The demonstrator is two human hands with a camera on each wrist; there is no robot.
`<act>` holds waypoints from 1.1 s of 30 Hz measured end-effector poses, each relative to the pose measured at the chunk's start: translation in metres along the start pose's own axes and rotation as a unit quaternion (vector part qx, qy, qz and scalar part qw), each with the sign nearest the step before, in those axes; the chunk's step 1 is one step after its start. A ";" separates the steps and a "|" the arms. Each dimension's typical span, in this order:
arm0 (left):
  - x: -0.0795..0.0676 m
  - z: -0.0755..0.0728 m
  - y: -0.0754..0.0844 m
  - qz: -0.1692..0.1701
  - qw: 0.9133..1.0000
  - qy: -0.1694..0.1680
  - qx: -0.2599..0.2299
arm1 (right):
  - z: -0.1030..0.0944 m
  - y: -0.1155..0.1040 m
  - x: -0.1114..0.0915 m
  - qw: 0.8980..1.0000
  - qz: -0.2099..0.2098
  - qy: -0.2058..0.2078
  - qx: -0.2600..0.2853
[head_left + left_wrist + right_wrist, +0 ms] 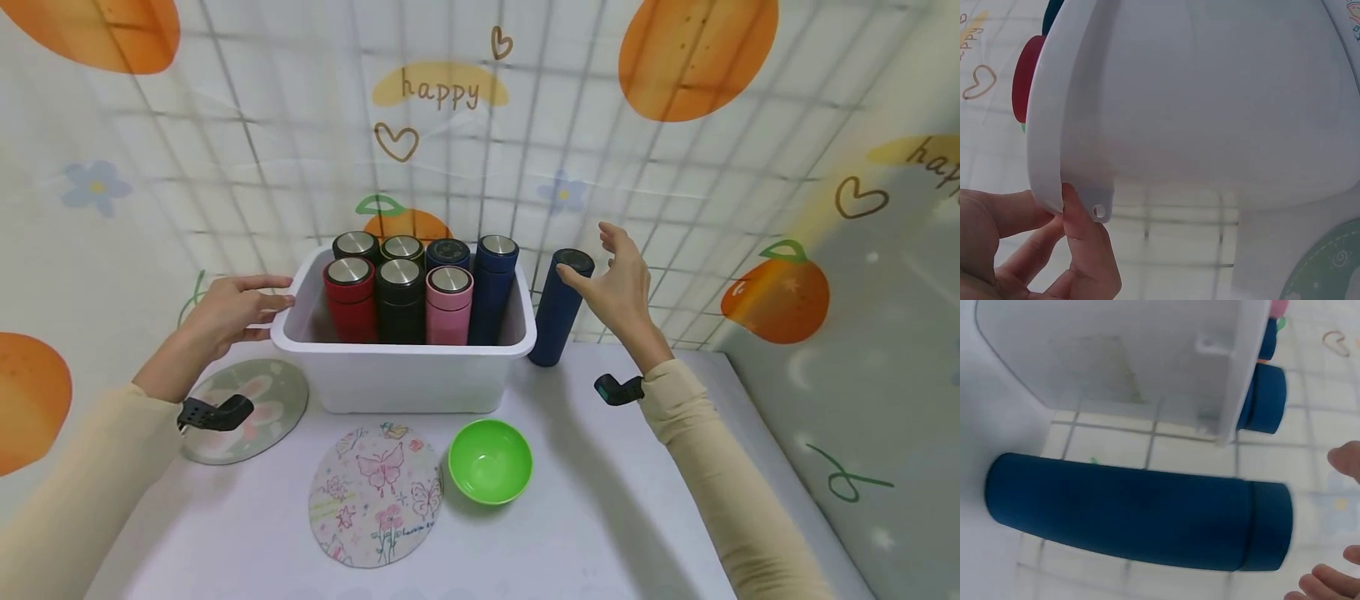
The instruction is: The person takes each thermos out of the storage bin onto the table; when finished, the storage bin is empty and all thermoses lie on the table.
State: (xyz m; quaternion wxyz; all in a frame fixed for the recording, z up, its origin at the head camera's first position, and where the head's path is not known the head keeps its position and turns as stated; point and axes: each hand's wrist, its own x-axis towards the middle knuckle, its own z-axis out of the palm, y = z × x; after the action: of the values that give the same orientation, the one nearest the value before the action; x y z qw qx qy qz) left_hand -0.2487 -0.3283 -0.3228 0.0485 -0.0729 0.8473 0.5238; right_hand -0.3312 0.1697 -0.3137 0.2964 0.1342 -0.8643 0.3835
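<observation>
My left hand [234,312] pinches the left rim of a white plastic tub [408,379], thumb and fingers on either side of the edge in the left wrist view. Inside the tub stand several vacuum flasks, among them a red flask [351,300], a black flask [401,304], a pink flask [448,308] and a tall navy flask [492,287]. Another navy flask [1135,512] stands upright on the table, just right of the tub. Beside its lid is my right hand [621,283], fingers spread and apart from the flask in the right wrist view.
A green bowl [491,462] sits in front of the tub, next to a round mat with butterflies [375,500]. A grey-green round mat [281,400] lies at the left, under the left forearm. Behind the tub hangs a printed curtain [300,150] over a wire grid.
</observation>
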 end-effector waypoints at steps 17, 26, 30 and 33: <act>0.000 0.002 -0.002 -0.003 1.000 0.009 -0.005 | 0.004 -0.034 0.002 0.997 -0.041 -0.012 0.057; 0.000 0.002 -0.001 0.000 1.000 0.008 -0.004 | 0.010 -0.042 0.002 0.996 -0.027 -0.031 0.081; 0.000 0.003 -0.001 -0.004 1.000 0.008 -0.005 | 0.014 -0.045 0.002 0.995 -0.027 -0.032 0.094; 0.001 0.002 -0.001 -0.006 1.000 0.008 -0.007 | 0.018 -0.046 0.002 0.994 -0.027 -0.035 0.101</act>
State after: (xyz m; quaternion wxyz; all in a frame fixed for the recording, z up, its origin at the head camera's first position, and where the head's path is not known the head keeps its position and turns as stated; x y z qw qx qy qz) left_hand -0.2493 -0.3266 -0.3248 0.0448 -0.0824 0.8436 0.5288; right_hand -0.3191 0.1258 -0.2951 0.2614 0.2000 -0.8268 0.4562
